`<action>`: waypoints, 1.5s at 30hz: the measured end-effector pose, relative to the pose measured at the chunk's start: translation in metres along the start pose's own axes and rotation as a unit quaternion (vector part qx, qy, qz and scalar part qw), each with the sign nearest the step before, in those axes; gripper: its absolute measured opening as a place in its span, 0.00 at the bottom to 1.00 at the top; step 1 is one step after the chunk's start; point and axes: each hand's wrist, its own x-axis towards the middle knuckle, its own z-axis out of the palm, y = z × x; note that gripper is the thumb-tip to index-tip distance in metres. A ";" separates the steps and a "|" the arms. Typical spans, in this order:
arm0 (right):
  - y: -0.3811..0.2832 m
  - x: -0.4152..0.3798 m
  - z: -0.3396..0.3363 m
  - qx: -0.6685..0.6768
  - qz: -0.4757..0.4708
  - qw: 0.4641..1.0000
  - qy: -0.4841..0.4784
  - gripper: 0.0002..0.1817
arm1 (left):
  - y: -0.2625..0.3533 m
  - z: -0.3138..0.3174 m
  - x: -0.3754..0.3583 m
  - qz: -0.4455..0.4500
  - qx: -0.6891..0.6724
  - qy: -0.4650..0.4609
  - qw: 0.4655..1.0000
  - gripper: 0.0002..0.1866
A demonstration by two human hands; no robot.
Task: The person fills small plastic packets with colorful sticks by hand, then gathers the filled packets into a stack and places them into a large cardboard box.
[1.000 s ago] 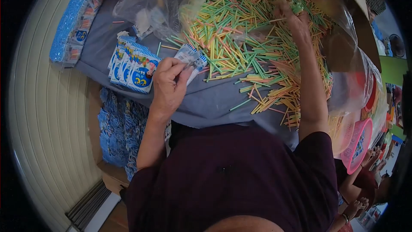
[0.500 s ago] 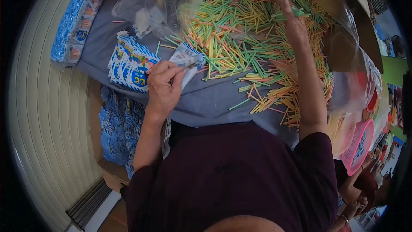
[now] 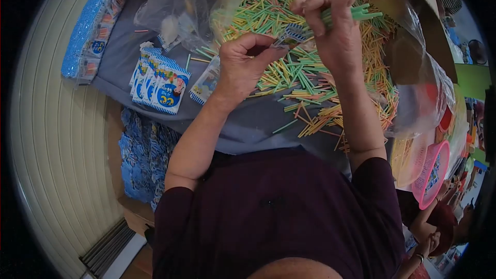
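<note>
Over the middle of the cloth, my left hand (image 3: 243, 64) pinches a small blue-and-white packet (image 3: 290, 36) between thumb and fingers. To its right, my right hand (image 3: 336, 31) is closed on a bunch of green sticks (image 3: 365, 13), whose ends stick out past the thumb. Both hands are above a wide pile of green, yellow and pink sticks (image 3: 297, 75). Fanned out on the grey cloth at the left lie several printed packets (image 3: 161, 83). Another packet (image 3: 205, 83) rests flat beside my left forearm.
A clear plastic bag (image 3: 173, 8) and a bundle of blue packets (image 3: 90, 36) lie at the back left. Below the table edge, a carton holds blue packets (image 3: 139, 155). Pink baskets (image 3: 433, 175) stand at the right, near other people's arms (image 3: 426, 230).
My left hand has moved right and up, away from the fanned packets, with a packet in its fingers. My right hand has come toward it, lifting sticks off the pile.
</note>
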 end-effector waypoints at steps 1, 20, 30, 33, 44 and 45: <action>0.005 -0.001 -0.001 -0.002 0.022 1.000 -0.013 0.31 | -0.002 0.001 0.001 0.010 0.027 -0.005 1.000 0.07; 0.013 0.010 -0.012 -0.080 0.146 0.986 0.025 0.40 | -0.021 0.025 0.033 -0.001 -0.083 -0.032 0.996 0.11; 0.009 0.020 -0.073 -0.274 0.003 0.962 0.005 0.25 | -0.022 -0.008 0.014 0.038 -0.113 -0.008 0.993 0.11; 0.000 0.006 -0.063 -0.343 0.026 0.936 -0.077 0.24 | -0.016 -0.023 0.005 0.126 -0.078 -0.007 0.989 0.12; -0.017 -0.024 0.018 -0.234 -0.080 0.957 -0.154 0.13 | 0.008 -0.032 -0.025 0.208 -0.006 -0.033 0.977 0.13; -0.016 -0.027 0.020 -0.217 -0.080 0.960 -0.157 0.13 | 0.017 -0.031 -0.031 0.178 0.016 -0.035 0.983 0.14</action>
